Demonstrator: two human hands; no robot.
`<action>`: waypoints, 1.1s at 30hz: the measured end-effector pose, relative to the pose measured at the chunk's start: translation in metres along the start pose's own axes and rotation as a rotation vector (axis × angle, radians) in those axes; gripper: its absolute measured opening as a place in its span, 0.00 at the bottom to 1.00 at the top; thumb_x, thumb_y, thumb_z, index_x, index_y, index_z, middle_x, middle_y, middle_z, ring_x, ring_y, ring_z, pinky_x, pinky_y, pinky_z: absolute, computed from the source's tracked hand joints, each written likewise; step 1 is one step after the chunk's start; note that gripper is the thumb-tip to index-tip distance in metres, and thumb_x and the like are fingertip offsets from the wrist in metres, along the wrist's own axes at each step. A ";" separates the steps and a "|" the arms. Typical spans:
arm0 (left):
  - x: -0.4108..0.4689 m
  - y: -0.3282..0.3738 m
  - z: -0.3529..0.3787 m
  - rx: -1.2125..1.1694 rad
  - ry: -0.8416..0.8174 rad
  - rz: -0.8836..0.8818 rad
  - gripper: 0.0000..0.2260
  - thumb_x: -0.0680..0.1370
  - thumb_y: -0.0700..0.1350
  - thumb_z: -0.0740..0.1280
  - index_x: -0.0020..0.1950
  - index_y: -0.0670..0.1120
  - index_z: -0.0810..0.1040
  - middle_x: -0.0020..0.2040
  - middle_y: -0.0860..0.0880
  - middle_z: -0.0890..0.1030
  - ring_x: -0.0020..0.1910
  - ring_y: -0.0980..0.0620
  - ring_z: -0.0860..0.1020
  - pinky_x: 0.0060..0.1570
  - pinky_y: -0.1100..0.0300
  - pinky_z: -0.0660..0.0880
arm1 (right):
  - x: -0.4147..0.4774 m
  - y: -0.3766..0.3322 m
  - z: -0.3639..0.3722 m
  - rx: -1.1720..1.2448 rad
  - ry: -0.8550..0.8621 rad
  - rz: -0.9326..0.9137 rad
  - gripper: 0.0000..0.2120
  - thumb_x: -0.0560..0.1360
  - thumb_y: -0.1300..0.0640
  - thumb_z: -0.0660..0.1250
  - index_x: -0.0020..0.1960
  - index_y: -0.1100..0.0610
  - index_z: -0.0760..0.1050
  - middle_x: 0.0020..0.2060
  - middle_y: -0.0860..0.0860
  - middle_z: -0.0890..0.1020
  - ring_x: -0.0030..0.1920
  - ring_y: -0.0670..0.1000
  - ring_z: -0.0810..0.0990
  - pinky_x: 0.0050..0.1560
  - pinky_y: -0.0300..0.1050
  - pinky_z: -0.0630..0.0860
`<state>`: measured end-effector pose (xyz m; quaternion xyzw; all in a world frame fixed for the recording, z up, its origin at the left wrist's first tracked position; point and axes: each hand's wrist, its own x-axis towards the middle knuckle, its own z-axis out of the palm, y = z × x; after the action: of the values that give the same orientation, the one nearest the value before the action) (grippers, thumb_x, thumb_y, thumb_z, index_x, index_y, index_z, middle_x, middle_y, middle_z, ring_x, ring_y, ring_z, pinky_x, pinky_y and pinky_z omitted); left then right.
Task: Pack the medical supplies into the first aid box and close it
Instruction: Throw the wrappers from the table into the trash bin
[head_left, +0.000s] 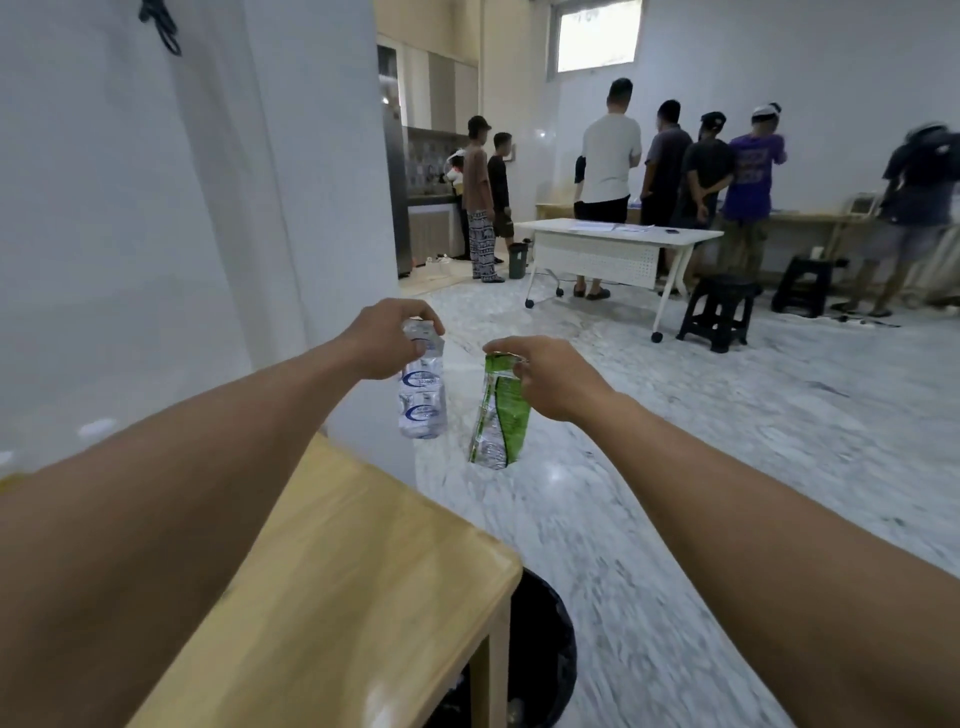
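Note:
My left hand (382, 340) pinches the top of a clear plastic packet with blue print (422, 395), which hangs down from my fingers. My right hand (550, 376) holds a green and clear packet (498, 415) by its upper edge, and it too dangles freely. Both arms are stretched forward, with the two packets side by side in the air past the far corner of a wooden table (322, 571). No first aid box is in view.
A black bin (540, 654) stands on the marble floor right under the table's corner. A white wall rises on the left. Farther off are a white wheeled desk (618, 244), black stools (719, 312) and several people standing with their backs turned.

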<state>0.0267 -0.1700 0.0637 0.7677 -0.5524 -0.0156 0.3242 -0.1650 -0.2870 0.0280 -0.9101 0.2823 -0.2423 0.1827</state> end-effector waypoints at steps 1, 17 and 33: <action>0.007 -0.001 0.011 0.021 -0.019 0.018 0.11 0.75 0.36 0.70 0.50 0.53 0.80 0.51 0.47 0.80 0.44 0.44 0.78 0.40 0.51 0.76 | 0.002 0.009 0.005 -0.011 -0.003 0.019 0.27 0.78 0.70 0.58 0.69 0.46 0.75 0.68 0.52 0.77 0.63 0.54 0.76 0.48 0.40 0.69; 0.077 -0.066 0.179 0.230 -0.500 0.127 0.06 0.77 0.38 0.65 0.48 0.50 0.74 0.44 0.48 0.78 0.42 0.46 0.74 0.39 0.56 0.71 | 0.003 0.144 0.129 -0.093 -0.240 0.265 0.34 0.74 0.72 0.55 0.72 0.43 0.71 0.70 0.55 0.75 0.52 0.57 0.79 0.38 0.46 0.73; 0.067 -0.097 0.283 0.485 -1.047 0.013 0.17 0.73 0.38 0.73 0.57 0.48 0.71 0.55 0.48 0.77 0.52 0.47 0.74 0.51 0.53 0.73 | -0.045 0.215 0.247 0.064 -0.419 0.520 0.29 0.78 0.65 0.58 0.75 0.45 0.67 0.68 0.53 0.76 0.63 0.56 0.77 0.57 0.49 0.76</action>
<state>0.0260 -0.3463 -0.1866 0.7067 -0.6318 -0.2646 -0.1774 -0.1543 -0.3779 -0.2899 -0.8314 0.4537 -0.0041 0.3208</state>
